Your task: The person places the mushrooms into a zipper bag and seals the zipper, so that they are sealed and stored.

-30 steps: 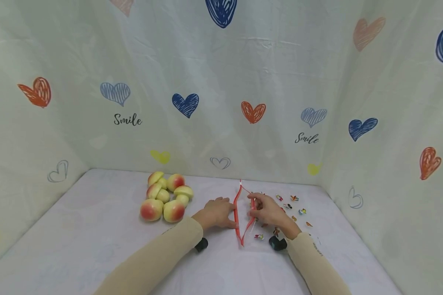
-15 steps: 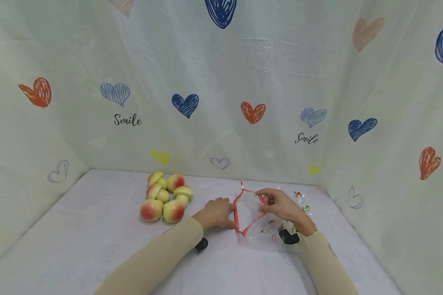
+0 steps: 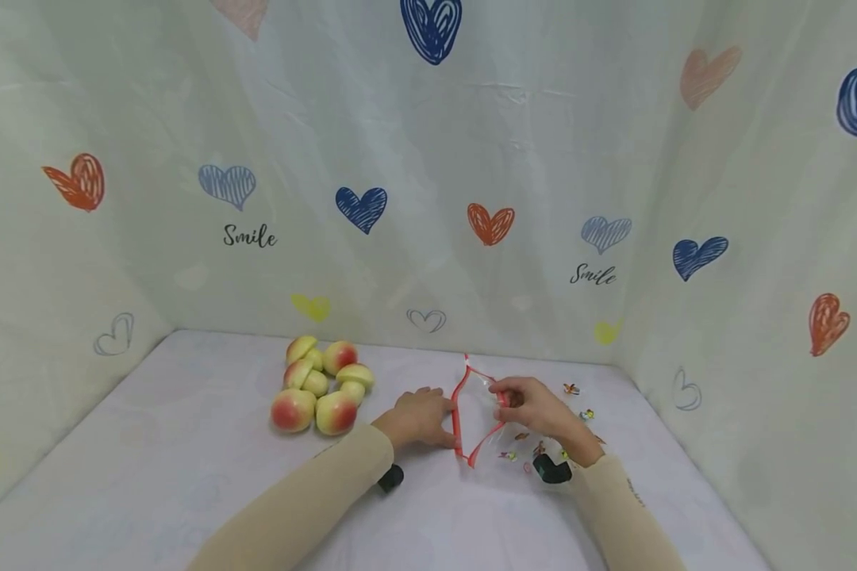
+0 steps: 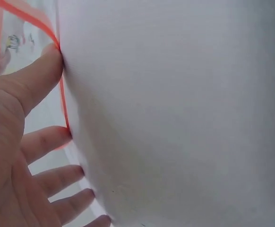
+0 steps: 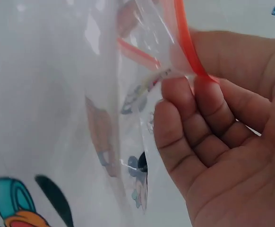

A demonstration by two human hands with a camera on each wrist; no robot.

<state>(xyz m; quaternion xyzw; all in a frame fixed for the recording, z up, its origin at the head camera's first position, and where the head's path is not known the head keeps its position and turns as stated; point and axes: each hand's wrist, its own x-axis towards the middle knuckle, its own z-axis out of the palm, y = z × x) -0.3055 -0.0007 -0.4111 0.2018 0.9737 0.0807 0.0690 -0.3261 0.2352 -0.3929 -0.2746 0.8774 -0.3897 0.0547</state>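
A clear zip bag (image 3: 456, 427) with a red zip edge and small cartoon prints lies on the table, its mouth spread apart. My left hand (image 3: 421, 416) rests at the left side of the mouth, thumb and fingertips pressing along the red edge; in the left wrist view the fingers (image 4: 52, 182) are straight and spread. With thumb and fingers, my right hand (image 3: 539, 406) pinches the opposite red edge and holds it lifted. The right wrist view shows the clear film (image 5: 57, 94) hanging beside the curled fingers (image 5: 170, 127). The right arm hides part of the bag.
Left of the bag lies a group of yellow toy mushrooms (image 3: 357, 374) and round yellow-and-red pieces (image 3: 293, 410). A black wrist device (image 3: 551, 469) sits by the right wrist, another (image 3: 391, 477) by the left. A heart-printed curtain (image 3: 428, 198) encloses the table.
My right hand first drew its edge rightward, widening the bag's mouth, then came back slightly left. The left hand has stayed at its edge. The head view has tilted slightly.
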